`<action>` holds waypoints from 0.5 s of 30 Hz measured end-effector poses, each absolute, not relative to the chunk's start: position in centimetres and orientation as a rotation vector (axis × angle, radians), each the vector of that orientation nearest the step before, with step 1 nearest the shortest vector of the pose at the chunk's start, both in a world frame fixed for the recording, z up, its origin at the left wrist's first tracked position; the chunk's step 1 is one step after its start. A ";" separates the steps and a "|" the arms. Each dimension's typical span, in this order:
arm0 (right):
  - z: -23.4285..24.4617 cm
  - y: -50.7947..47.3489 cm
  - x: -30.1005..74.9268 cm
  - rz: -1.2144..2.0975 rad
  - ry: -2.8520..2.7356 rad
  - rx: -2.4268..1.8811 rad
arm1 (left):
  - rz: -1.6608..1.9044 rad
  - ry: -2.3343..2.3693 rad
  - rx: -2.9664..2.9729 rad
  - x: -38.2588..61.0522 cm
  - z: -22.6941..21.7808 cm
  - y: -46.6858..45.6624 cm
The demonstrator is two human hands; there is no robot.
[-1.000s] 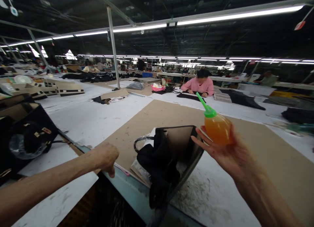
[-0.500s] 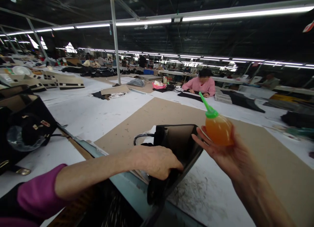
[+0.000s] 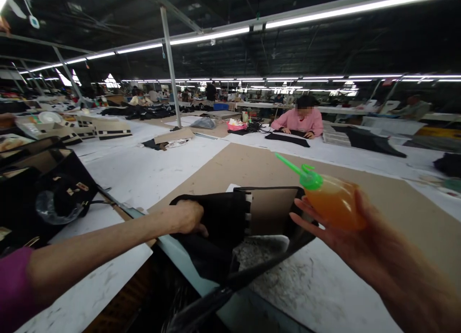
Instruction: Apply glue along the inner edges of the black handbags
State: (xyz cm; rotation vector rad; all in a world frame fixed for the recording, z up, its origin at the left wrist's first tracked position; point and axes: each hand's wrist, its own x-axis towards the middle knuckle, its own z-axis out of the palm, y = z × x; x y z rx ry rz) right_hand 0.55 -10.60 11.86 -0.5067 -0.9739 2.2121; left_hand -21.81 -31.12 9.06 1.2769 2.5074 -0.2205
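A black bag (image 3: 219,222) lies opened at the table's near edge, its tan inner wall (image 3: 272,210) and a row of pale tabs showing. My left hand (image 3: 188,217) is closed on the black panel at the bag's left side, fingertips partly hidden behind the fabric. In my right hand (image 3: 355,249) a squeeze bottle (image 3: 333,203) of orange liquid rests against the palm, its green nozzle pointing up and to the left. Two fingers of that hand stretch out against the bag's right edge.
More black bags (image 3: 61,193) with gold hardware stand at left. Across the table, a person in pink (image 3: 300,119) works on a dark piece. A metal post (image 3: 171,68) rises from the table. Brown board (image 3: 248,165) and white sheets cover the tabletop. A pink basket (image 3: 236,125) sits farther back.
My left hand has moved left out of the bag's inside, pulling the black panel outward. The bag has opened wider. The bottle has tilted further to the left in my right hand.
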 end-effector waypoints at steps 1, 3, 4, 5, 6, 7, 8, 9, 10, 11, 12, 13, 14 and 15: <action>11.9 -10.7 0.6 2.214 -0.970 -0.506 | -0.203 2.528 1.271 -21.7 8.7 -30.7; 11.9 -10.9 0.6 2.211 -0.962 -0.504 | -0.135 2.565 1.295 -21.3 7.9 -29.5; 11.9 -11.0 0.6 2.215 -0.958 -0.505 | -0.075 2.559 1.309 -21.1 7.5 -28.7; 11.9 -11.1 0.5 2.221 -0.956 -0.507 | 0.006 2.531 1.306 -20.9 7.2 -27.9; 11.9 -11.2 0.6 2.231 -0.958 -0.512 | 0.101 2.493 1.280 -20.8 6.9 -27.1; 11.9 -11.3 0.6 2.236 -0.962 -0.513 | 0.199 2.453 1.235 -20.7 6.8 -26.4; 11.9 -11.3 0.7 2.242 -0.969 -0.514 | 0.286 2.417 1.179 -20.7 6.7 -25.7; 11.8 -11.4 0.7 2.248 -0.977 -0.515 | 0.357 2.389 1.122 -20.7 6.8 -25.0; 11.8 -11.4 0.8 2.252 -0.987 -0.513 | 0.410 2.367 1.073 -20.6 6.9 -24.3; 11.8 -11.5 0.9 2.255 -0.993 -0.508 | 0.451 2.357 1.032 -20.5 7.0 -23.7; 11.8 -11.5 0.9 2.260 -0.996 -0.505 | 0.486 2.353 0.992 -20.3 7.1 -23.0; 11.8 -11.6 1.0 2.267 -0.996 -0.508 | 0.524 2.356 0.957 -20.1 7.2 -22.3; 11.7 -11.5 1.0 2.272 -0.994 -0.513 | 0.564 2.361 0.928 -19.7 7.1 -21.6; 11.7 -11.5 1.0 2.273 -0.990 -0.518 | 0.603 2.368 0.898 -19.4 6.9 -20.9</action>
